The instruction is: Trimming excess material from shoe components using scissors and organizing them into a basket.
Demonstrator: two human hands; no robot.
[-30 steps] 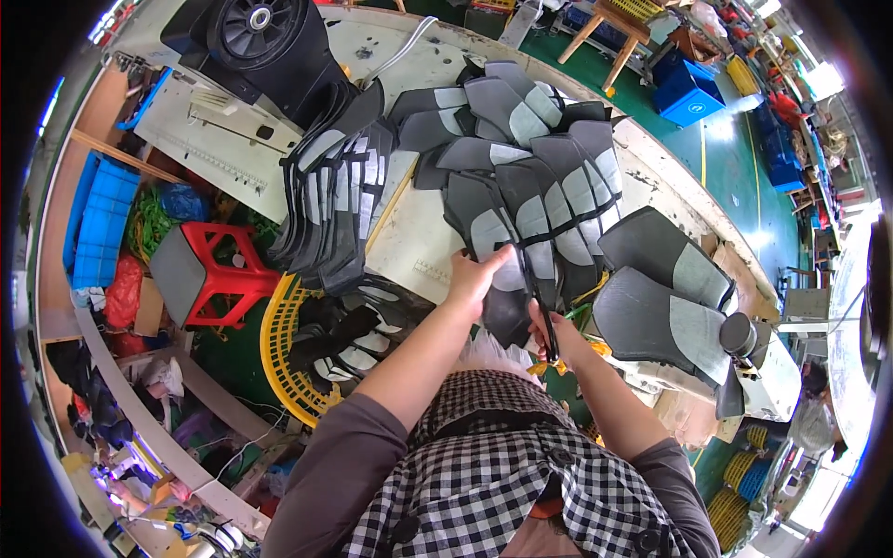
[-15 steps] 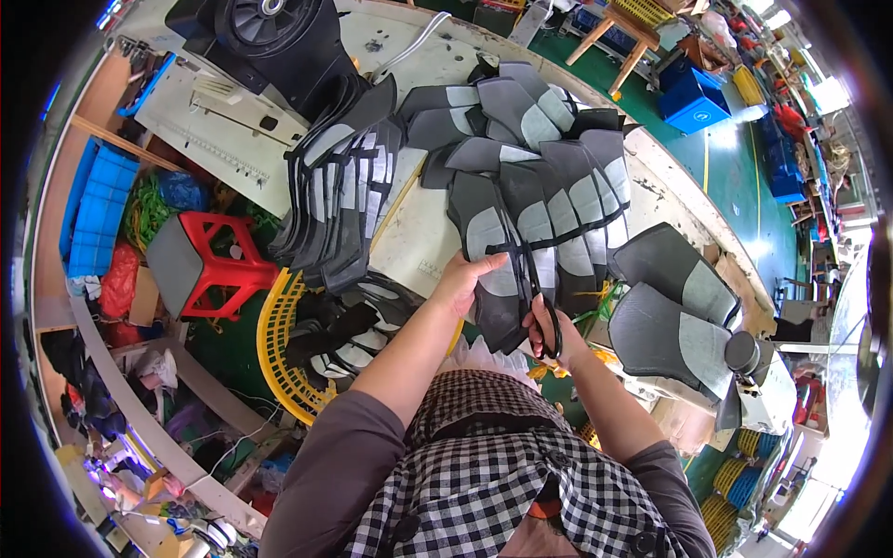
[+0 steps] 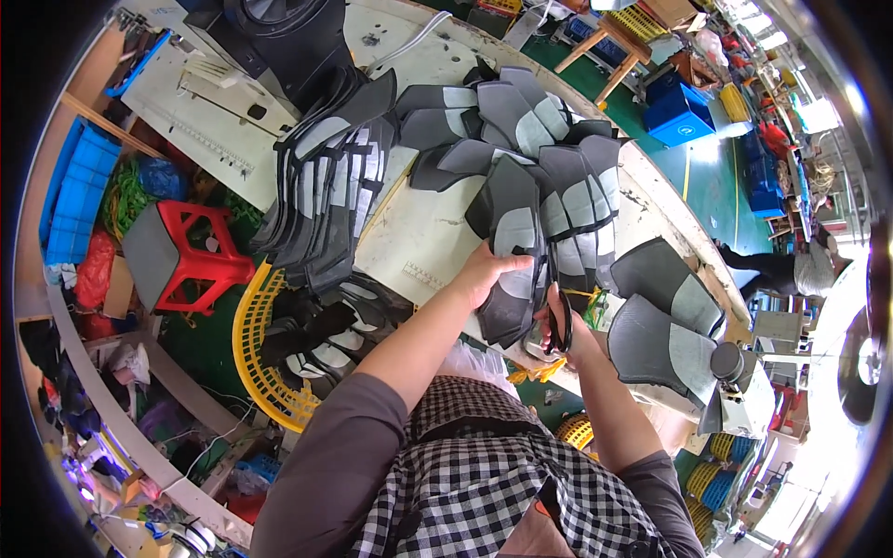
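My left hand (image 3: pixel 486 272) grips a dark grey panel with a light grey patch (image 3: pixel 514 206), thumb on top and fingers beneath. The panel hangs over the table's near edge. In my right hand (image 3: pixel 579 339) is a pair of scissors with black handles (image 3: pixel 561 321), their blades pointing away from me along the panel's right side. Whether the blades are apart is hard to make out. Just beyond lies a chained row of similar panels (image 3: pixel 567 181), with more panels (image 3: pixel 437 112) heaped farther back.
A stack of panels (image 3: pixel 330 186) stands at left beside the black machine (image 3: pixel 279 42). Two larger panels (image 3: pixel 660 349) lie at right near a metal post. Below left are a yellow basket (image 3: pixel 251 344) holding panels and a red stool (image 3: pixel 191 256). A person (image 3: pixel 791 270) is at far right.
The held panel sits more apart from the row at its right. My right hand and the scissors have shifted slightly right. A person has come into view at far right.
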